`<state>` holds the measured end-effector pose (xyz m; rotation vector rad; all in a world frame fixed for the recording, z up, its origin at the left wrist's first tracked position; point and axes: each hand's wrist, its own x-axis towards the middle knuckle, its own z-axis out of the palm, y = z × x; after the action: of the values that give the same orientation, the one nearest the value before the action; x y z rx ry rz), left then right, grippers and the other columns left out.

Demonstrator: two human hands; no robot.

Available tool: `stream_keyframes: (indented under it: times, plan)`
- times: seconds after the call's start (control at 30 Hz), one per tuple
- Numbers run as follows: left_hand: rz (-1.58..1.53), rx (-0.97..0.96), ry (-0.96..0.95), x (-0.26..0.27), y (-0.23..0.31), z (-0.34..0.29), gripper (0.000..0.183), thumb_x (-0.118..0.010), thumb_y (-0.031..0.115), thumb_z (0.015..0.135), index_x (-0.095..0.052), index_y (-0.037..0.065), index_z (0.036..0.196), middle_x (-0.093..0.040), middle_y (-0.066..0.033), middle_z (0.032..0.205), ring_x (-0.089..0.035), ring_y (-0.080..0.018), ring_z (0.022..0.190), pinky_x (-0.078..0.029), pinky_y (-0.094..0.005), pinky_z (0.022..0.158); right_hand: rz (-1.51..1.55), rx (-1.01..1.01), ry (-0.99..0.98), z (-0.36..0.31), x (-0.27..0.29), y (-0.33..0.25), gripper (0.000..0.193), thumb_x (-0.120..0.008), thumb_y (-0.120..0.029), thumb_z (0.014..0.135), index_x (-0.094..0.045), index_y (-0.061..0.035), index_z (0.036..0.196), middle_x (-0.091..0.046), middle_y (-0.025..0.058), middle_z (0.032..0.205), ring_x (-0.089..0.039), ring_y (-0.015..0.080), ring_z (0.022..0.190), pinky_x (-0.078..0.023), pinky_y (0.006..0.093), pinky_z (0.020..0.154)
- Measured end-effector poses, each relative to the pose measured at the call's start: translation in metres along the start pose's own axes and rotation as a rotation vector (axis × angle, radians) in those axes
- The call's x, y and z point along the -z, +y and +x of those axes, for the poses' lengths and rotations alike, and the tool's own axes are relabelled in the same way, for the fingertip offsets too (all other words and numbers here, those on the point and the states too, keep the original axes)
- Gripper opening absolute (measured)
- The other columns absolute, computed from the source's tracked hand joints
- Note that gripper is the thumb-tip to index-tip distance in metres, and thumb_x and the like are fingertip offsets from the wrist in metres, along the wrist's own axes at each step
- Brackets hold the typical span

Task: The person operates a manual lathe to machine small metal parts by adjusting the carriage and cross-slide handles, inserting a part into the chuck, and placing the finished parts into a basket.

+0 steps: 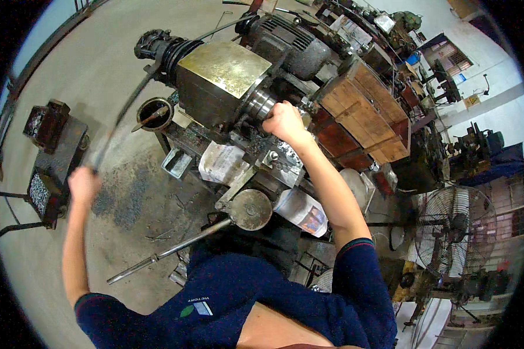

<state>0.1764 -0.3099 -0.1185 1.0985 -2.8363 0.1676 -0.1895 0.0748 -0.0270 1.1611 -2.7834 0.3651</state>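
Note:
A lathe-like machine with a worn, yellowish metal cover [224, 65] stands in front of me. My right hand [284, 123] is closed at the front of its shiny round spindle [258, 104]; whatever the fingers grip there is hidden. Far out to the left, my left hand [84, 185] is wrapped round the lower end of a long dark rod [124, 119], a little blurred. This rod slants up toward the black pulley [177, 61] at the machine's left end. Below the spindle lies a chip-strewn metal slide [282, 166].
A round pot [155, 114] with a brush stands left of the machine. Close to my body, a long metal handle [169, 253] juts left from a round grey disc [251, 209]. A wooden crate [364, 107] and a caged fan [457, 232] stand right; a cart [64, 157] with bins, left.

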Motion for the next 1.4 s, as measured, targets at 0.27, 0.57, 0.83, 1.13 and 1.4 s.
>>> stream_keyframes:
  times: [0.27,0.57,0.83,1.13,1.4]
  plan:
    - [0.190,-0.064,0.012,0.010,-0.056,0.084,0.016,-0.057,0.009,0.069,-0.054,0.001,0.083,-0.062,-0.0176,0.077,-0.061,-0.0325,0.074,-0.048,-0.0428,0.066,-0.012,0.043,-0.032,0.002,0.000,0.007,0.024,-0.057,-0.019,0.051,-0.066,-0.0012,0.064,-0.059,0.0203,0.064,-0.055,0.0373,0.075,-0.047,0.0399,0.073]
    - [-0.787,0.022,-0.172,-0.128,0.094,0.058,0.041,-0.065,0.028,0.073,-0.059,0.000,0.103,-0.062,-0.0167,0.093,-0.061,-0.0273,0.088,-0.047,-0.0365,0.074,0.202,0.237,0.325,-0.114,0.067,0.022,0.034,-0.063,-0.014,0.052,-0.064,-0.0033,0.085,-0.060,0.0136,0.097,-0.053,0.0337,0.088,-0.042,0.0417,0.083]
    - [0.129,-0.563,-0.287,-0.174,0.179,0.066,0.025,-0.063,0.019,0.069,-0.060,0.014,0.093,-0.063,-0.0112,0.087,-0.061,-0.0294,0.082,-0.049,-0.0405,0.065,0.044,-0.484,0.147,-0.312,0.083,0.116,0.037,-0.065,-0.015,0.056,-0.064,-0.0018,0.091,-0.062,0.0149,0.100,-0.055,0.0314,0.097,-0.044,0.0367,0.087]
    - [-0.221,-0.470,-0.252,-0.095,0.176,0.035,0.026,-0.065,0.017,0.071,-0.062,0.007,0.095,-0.063,-0.0161,0.088,-0.061,-0.0333,0.082,-0.049,-0.0421,0.069,-0.628,-1.187,-0.026,-0.577,0.025,0.256,0.046,-0.067,-0.023,0.060,-0.059,-0.0033,0.100,-0.062,0.0186,0.096,-0.060,0.0333,0.090,-0.047,0.0404,0.081]
    - [-0.847,-0.697,-0.970,0.031,0.198,-0.102,0.041,-0.066,0.023,0.077,-0.056,0.000,0.110,-0.064,-0.0118,0.096,-0.061,-0.0179,0.084,-0.048,-0.0336,0.075,-0.253,-1.359,-0.210,-0.563,0.005,0.135,0.031,-0.065,-0.022,0.056,-0.059,-0.0011,0.078,-0.062,0.0217,0.081,-0.060,0.0372,0.076,-0.049,0.0440,0.070]
